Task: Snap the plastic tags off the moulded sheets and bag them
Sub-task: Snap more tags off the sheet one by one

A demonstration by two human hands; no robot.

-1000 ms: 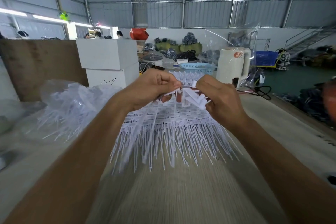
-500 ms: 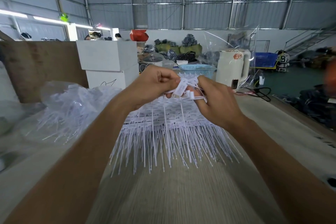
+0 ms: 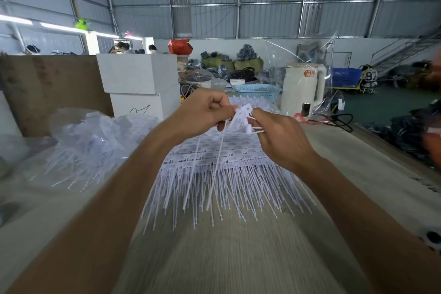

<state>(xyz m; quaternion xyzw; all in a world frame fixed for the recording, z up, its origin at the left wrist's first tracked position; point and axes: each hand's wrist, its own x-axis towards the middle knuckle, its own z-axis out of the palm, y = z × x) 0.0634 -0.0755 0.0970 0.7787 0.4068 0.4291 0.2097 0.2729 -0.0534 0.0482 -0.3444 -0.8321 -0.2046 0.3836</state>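
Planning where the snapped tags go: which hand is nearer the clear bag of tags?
Left. The left hand is just right of the bag; the right hand is farther right, beyond the left.

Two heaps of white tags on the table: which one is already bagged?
The left heap, inside a crumpled clear bag beside the left forearm. The other heap lies bare on the table, fanned out under both hands.

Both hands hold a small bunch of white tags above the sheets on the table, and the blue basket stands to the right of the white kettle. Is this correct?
One detail is wrong. In the head view the blue basket stands to the left of the white kettle, not the right. The rest holds: left hand and right hand hold white tags above the sheets.
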